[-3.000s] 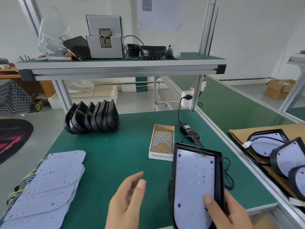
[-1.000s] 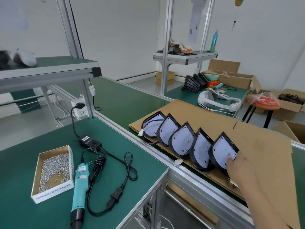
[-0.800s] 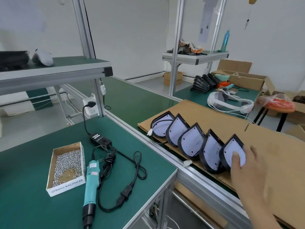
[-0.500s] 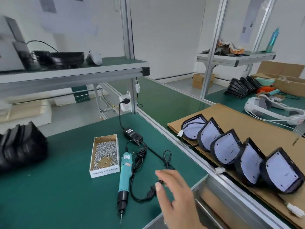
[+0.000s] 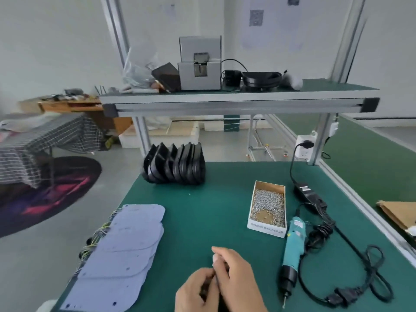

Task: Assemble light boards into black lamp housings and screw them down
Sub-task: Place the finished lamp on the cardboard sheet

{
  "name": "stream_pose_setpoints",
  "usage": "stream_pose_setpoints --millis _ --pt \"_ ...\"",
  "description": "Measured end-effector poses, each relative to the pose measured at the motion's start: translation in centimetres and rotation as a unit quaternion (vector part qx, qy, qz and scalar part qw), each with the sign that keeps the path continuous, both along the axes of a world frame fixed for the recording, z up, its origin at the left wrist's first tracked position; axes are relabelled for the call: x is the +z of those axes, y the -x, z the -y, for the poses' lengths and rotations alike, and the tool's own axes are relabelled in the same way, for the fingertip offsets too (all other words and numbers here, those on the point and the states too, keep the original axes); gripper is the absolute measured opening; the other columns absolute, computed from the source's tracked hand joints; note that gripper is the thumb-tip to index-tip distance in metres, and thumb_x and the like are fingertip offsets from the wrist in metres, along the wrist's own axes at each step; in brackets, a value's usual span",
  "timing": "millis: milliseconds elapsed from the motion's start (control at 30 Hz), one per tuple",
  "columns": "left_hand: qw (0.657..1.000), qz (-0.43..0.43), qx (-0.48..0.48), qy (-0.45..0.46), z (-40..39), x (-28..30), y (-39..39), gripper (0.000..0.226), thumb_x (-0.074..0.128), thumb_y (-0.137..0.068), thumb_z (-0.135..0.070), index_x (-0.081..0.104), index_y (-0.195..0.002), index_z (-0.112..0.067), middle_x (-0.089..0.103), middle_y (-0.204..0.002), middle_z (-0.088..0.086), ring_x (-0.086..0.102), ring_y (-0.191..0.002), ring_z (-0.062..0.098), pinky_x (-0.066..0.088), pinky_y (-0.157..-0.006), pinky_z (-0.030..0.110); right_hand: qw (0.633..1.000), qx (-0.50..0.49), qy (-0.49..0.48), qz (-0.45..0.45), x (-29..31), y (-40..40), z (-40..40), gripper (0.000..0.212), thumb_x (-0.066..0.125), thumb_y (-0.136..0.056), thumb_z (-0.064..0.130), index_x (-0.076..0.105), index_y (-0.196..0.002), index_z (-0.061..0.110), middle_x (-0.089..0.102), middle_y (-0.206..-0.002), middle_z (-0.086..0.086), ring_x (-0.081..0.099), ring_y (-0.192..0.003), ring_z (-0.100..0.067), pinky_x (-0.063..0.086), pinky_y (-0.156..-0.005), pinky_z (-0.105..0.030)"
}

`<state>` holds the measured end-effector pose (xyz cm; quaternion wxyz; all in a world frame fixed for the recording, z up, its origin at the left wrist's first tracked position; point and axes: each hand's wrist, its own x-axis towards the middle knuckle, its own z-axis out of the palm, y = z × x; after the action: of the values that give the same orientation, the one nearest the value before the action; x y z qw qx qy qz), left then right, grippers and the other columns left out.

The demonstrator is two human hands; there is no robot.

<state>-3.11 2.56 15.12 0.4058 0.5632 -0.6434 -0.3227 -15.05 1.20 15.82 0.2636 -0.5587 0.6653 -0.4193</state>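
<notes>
Hands met low over the green mat: left hand (image 5: 195, 289) and right hand (image 5: 234, 273) lay loosely curled together, grip unclear. Next came fetching a housing (image 5: 175, 166) and a light board (image 5: 135, 224); screwdriver (image 5: 292, 246) untouched.

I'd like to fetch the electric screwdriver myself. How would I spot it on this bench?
Look at the green bench, right side. Just right of the small cardboard box of screws lies the screwdriver, tip pointing toward the person. It is the only teal thing there, with a black cable trailing from it.
</notes>
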Motion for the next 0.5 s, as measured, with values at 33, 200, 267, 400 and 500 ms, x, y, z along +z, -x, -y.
stream_pose_setpoints --millis 33,200,267,400,500 --pt "1.000 -0.008 -0.011 -0.007 -0.1 0.1 -0.2 0.035 0.077 -0.082 -0.005 0.075 -0.074 -0.039 0.068 -0.064 -0.020 0.067 -0.061 0.002 0.047 -0.060 0.008 1.000 -0.002 0.003 0.011 -0.4 0.0 0.0 0.023 0.061 -0.104 0.021 0.074 -0.122 0.024 0.071 -0.106 0.011 0.066 -0.100 -0.003 0.048 -0.093 -0.018" --pt "0.999 -0.013 -0.020 -0.044 0.2 1.3 -1.0 0.021 0.073 -0.087 -0.008 0.078 -0.083 -0.028 0.073 -0.071 -0.017 0.067 -0.065 0.002 0.048 -0.066 0.010 0.999 -0.002 0.004 0.037 -1.2 0.0 0.1 0.019 0.065 -0.101 0.018 0.077 -0.113 0.026 0.071 -0.095 0.006 0.068 -0.092 -0.007 0.052 -0.089 -0.027" --pt "0.999 -0.001 -0.029 -0.035 0.3 1.7 -1.5 0.018 0.073 -0.087 -0.012 0.079 -0.086 -0.029 0.072 -0.073 -0.019 0.065 -0.067 -0.001 0.047 -0.067 0.009 1.000 -0.003 0.002 0.031 -1.3 0.0 0.1 0.018 0.068 -0.099 0.017 0.078 -0.110 0.027 0.070 -0.091 0.007 0.067 -0.088 -0.007 0.053 -0.086 -0.028" --pt "0.992 0.100 0.004 0.073 1.6 1.2 -3.2 0.006 0.072 -0.088 -0.024 0.077 -0.088 -0.027 0.064 -0.078 -0.018 0.061 -0.072 0.001 0.047 -0.075 0.013 1.000 -0.002 0.002 -0.021 -1.1 -0.6 0.5 0.018 0.075 -0.093 0.015 0.079 -0.108 0.023 0.067 -0.085 0.009 0.063 -0.084 -0.006 0.048 -0.078 -0.016" --pt "0.984 0.125 0.014 0.124 2.7 0.6 -3.9 0.011 0.077 -0.083 -0.012 0.073 -0.078 -0.021 0.049 -0.072 -0.022 0.051 -0.064 0.002 0.042 -0.066 0.015 0.995 0.024 -0.056 -0.077 0.0 -0.7 1.8 0.017 0.070 -0.096 0.032 0.074 -0.112 0.031 0.067 -0.087 0.012 0.062 -0.080 -0.002 0.046 -0.082 -0.017"
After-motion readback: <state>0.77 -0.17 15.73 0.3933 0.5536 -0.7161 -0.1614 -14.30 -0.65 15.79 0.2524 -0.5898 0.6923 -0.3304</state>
